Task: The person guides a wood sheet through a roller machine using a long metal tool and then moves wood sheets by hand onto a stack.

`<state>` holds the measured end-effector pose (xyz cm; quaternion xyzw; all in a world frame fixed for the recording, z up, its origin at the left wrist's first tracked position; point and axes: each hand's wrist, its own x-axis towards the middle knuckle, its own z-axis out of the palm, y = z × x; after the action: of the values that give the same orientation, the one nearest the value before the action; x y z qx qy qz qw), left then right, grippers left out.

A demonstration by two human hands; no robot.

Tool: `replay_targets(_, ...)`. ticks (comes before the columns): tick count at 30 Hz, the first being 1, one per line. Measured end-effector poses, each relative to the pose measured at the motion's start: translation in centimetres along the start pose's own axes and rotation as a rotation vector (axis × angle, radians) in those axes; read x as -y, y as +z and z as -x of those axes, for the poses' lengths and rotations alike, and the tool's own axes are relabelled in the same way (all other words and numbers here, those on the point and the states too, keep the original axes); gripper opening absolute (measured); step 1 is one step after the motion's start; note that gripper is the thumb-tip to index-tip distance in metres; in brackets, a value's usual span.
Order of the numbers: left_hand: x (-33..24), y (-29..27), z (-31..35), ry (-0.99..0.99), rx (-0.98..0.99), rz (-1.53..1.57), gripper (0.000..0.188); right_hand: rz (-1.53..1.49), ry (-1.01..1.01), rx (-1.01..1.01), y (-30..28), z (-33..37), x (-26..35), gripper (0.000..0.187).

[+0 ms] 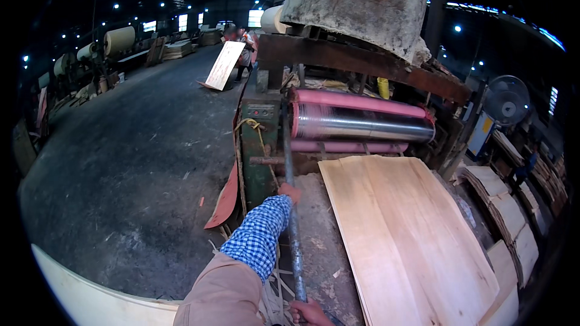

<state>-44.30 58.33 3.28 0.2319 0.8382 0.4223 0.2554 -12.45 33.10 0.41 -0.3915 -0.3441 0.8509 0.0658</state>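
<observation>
My left hand (290, 193), at the end of a blue checked oversleeve, is closed around a long worn metal pipe (293, 244). The pipe runs from beside the roller machine down toward me. At its lower end is my right hand (311, 313), partly cut off by the lower edge, with fingers curled on the pipe. Just beyond my left hand stands the machine's green side housing (258, 139), with a control panel and a yellow cord. A shiny metal roller (362, 125) lies between pink-coated rollers (362, 101). Large wood veneer sheets (411, 235) are stacked right of the pipe.
A bulky, stained container (356, 6) sits on a rusty beam above the rollers. A fan (506, 101) and more veneer stacks (504, 217) are on the right. Farther back, a person carries a pale board (224, 65). Dark floor (133, 175) stretches left; a veneer edge (103, 296) lies near me.
</observation>
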Motion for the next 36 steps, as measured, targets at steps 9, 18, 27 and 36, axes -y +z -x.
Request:
replay_targets(9,2.1,0.8,-2.0,0.032,-0.139,0.045,0.028,0.136,0.105,-0.097,1.0,0.6,0.3,0.027)
replay_targets(18,-1.1,-0.6,2.0,-0.005,0.171,0.035,0.027,0.111,-0.059,-0.145,-1.8,-0.8,-1.0,0.020)
replay_targets(27,4.6,3.6,-5.1,0.049,0.058,-0.131,0.039,0.046,0.008,0.039,-2.8,-0.4,-1.8,0.020)
replay_targets(36,-0.1,0.4,2.5,0.021,-0.107,0.040,0.031,-0.039,0.039,0.023,-2.2,0.4,-1.0,0.020)
